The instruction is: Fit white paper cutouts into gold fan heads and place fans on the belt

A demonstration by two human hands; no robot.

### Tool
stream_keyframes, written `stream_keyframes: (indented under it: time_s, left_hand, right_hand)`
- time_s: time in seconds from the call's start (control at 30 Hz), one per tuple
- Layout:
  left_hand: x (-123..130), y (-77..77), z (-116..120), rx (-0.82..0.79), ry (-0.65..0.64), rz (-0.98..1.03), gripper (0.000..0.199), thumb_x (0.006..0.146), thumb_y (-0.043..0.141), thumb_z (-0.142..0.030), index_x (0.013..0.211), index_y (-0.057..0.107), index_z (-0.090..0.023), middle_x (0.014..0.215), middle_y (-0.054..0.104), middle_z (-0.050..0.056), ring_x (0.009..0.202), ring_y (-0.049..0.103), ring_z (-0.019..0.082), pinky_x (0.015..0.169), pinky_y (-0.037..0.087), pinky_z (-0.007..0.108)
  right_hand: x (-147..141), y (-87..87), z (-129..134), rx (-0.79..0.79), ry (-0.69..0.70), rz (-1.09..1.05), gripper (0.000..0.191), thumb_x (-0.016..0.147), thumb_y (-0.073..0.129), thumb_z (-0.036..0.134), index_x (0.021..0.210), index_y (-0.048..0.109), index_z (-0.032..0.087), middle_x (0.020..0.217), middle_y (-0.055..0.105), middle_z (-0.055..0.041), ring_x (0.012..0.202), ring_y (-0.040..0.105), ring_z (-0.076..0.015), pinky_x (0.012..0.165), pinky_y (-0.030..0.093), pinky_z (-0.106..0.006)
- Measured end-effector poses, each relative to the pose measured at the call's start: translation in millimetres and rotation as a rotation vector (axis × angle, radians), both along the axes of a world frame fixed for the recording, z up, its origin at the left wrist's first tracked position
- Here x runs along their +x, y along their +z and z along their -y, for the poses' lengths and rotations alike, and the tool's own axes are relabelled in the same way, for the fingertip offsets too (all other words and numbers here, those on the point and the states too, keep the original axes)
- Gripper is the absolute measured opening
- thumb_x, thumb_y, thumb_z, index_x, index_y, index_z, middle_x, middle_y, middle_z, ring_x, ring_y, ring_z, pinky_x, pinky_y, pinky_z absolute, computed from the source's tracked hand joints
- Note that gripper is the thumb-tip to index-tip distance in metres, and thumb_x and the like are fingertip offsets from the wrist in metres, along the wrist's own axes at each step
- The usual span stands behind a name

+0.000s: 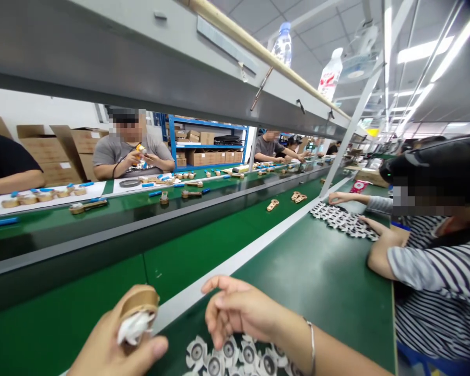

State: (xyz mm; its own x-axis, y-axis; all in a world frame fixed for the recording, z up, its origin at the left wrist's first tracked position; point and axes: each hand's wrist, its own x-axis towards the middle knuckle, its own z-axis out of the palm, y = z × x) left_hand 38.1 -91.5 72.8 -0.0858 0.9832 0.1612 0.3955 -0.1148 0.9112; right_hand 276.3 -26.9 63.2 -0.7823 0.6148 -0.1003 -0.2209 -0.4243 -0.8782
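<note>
**Meanwhile, both hands over the fan blades**

Low at the frame's bottom, the left hand grips a tan round housing with a white piece tucked in it. Just beside, the right hand hovers, fingers loosely curled and empty, above white fan blades on the green tabletop.

left hand cut off, faces blurred

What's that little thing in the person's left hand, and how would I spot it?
Follow the green bench to its near edge. There the left hand holds a tan round wooden-looking piece with something white tucked under it. Unlike the flat white fan-shaped cutouts beside it, it is chunky and brown.
</note>
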Motion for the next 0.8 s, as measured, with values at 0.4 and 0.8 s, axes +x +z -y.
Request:
stream_keyframes:
  time_s: [0.4, 0.8]
  left_hand:
    - [-47.1, 12.9, -39.3, -0.128, 0.155, -0.349, 0.046, 0.080, 0.053, -0.063, 0.101, 0.052, -0.022, 0.050, 0.057, -0.002, 0.049, 0.058, 0.022, 0.051, 0.040, 0.027]
    - [-89.4, -33.9, -63.2, -0.008, 0.201, -1.115, 0.082, 0.085, 0.030, -0.072, 0.132, 0.047, -0.008, 0.119, 0.057, 0.021, 0.110, 0.051, 0.040, 0.081, 0.045, 0.048]
  right_hand:
    - [33.9, 19.3, -6.1, 0.484, -0.527, 0.363, 0.036, 0.087, 0.061, 0.052, 0.093, 0.057, 0.016, 0.084, 0.061, -0.0031, 0.078, 0.060, -0.0170, 0.072, 0.046, -0.029]
    - [67.3, -46.7, 101.9, 0.799, -0.453, 1.247, 0.061, 0.098, 0.028, 0.058, 0.152, 0.027, 0.030, 0.159, 0.010, -0.0002, 0.144, 0.007, -0.0361, 0.114, 0.009, -0.065]
